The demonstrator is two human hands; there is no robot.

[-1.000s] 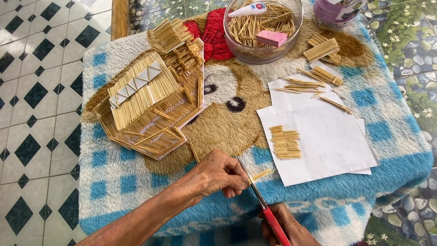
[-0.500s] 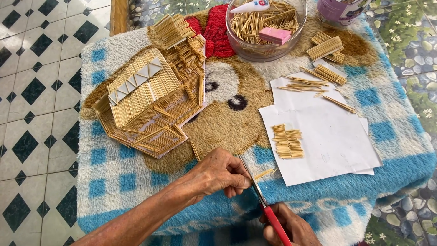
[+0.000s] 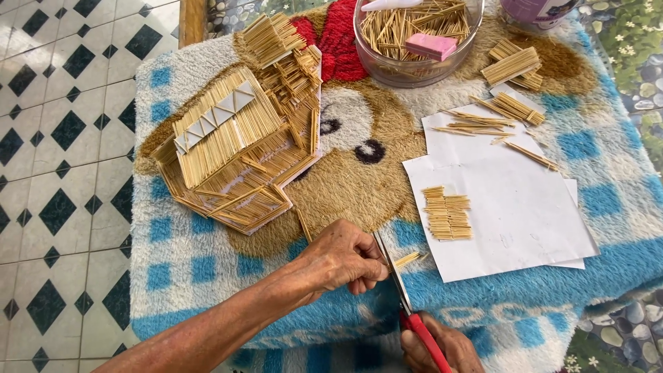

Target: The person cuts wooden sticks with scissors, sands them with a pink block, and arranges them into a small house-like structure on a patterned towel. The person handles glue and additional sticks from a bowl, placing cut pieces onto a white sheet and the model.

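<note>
My left hand [image 3: 343, 259] pinches a small bundle of thin wooden sticks [image 3: 407, 259] near the front edge of the towel-covered table. Red-handled scissors [image 3: 407, 311] are gripped in my right hand [image 3: 442, 349] at the bottom of the view, blades pointing up and closing across the sticks right beside my left fingers. The stick ends poke out to the right of the blades.
A model house of sticks [image 3: 238, 148] stands at the left on the blue-and-brown fluffy towel [image 3: 179, 269]. White paper sheets [image 3: 511, 207] at the right carry a glued stick panel [image 3: 447, 213] and loose sticks. A clear bowl [image 3: 414, 34] of sticks with a pink block sits at the back.
Both hands stay at the front edge with the scissors on the sticks. The view has shifted only slightly.
</note>
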